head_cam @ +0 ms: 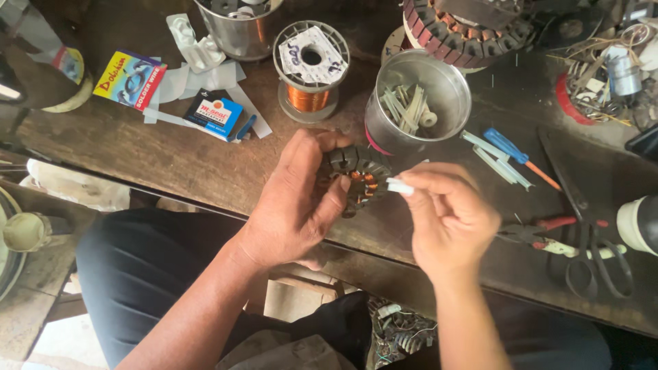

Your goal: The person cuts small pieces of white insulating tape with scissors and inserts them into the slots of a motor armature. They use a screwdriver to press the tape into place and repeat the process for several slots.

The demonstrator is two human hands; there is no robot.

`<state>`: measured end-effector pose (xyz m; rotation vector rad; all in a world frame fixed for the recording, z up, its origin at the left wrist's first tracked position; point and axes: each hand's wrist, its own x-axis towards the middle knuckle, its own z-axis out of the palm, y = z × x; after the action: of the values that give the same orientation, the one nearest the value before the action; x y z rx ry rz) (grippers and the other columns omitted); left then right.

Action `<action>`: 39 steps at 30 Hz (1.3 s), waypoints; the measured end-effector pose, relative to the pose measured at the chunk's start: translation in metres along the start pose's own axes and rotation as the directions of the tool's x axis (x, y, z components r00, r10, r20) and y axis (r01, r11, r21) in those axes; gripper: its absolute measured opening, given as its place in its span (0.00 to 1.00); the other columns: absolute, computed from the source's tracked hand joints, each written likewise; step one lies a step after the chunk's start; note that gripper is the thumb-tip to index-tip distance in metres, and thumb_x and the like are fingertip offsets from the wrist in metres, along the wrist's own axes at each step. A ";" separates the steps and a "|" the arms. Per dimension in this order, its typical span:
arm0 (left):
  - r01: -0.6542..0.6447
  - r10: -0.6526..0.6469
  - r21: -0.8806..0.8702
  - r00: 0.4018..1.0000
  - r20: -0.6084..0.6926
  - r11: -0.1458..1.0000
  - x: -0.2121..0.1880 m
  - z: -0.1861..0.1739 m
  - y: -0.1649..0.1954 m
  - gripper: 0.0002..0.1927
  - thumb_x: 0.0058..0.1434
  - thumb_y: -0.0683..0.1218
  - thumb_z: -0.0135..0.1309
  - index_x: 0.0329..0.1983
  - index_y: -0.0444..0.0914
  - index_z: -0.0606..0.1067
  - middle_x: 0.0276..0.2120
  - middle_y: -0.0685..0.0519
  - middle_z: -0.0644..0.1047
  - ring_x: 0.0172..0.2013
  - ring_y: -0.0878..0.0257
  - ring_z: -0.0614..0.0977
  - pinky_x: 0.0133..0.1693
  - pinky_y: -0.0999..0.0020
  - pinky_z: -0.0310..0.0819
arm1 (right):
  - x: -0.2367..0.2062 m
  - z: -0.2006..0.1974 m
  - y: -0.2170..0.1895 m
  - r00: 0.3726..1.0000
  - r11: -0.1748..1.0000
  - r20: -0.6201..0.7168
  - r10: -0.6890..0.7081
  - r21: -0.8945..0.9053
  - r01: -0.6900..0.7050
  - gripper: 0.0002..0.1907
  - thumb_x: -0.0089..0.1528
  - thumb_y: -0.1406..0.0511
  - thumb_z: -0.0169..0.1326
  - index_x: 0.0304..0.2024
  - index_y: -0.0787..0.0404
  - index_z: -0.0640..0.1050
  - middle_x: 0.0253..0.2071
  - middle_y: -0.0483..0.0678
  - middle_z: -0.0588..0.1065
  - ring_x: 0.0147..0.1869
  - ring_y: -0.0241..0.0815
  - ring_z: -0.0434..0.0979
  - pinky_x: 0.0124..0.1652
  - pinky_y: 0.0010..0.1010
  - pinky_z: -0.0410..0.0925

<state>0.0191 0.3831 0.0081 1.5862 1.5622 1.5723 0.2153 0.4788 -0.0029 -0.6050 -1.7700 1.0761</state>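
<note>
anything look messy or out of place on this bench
Nothing looks damaged or spilled. The dark wooden workbench is cluttered: white paper strips lie loose under small boxes, and tangled wire scraps pile at the far right. The left hand grips a round copper-wound stator; the right hand pinches a small white strip.

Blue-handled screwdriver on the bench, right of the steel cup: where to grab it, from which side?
Grip the blue plastic-handled screwdriver by the blue handle, its thickest part, coming from above. It lies flat on the dark wooden bench, handle toward the round steel cup, orange shaft pointing away to the lower right. Pale plastic strips lie close alongside, so pinch across the handle's upper end.
</note>
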 end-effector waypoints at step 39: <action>-0.061 0.060 0.042 0.998 0.033 0.997 -0.009 -0.008 0.001 0.26 0.59 0.38 0.57 0.62 0.34 0.68 0.54 0.42 0.71 0.58 0.44 0.73 0.60 0.55 0.69 | 0.020 0.011 -0.023 0.914 0.798 0.274 -0.298 -0.454 0.396 0.10 0.56 0.77 0.62 0.37 0.60 0.84 0.39 0.47 0.80 0.42 0.43 0.80 0.44 0.29 0.74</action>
<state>0.0149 0.3716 0.0081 1.6881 1.5552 1.5466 0.1978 0.4788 0.0248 -0.4582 -2.2484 0.4163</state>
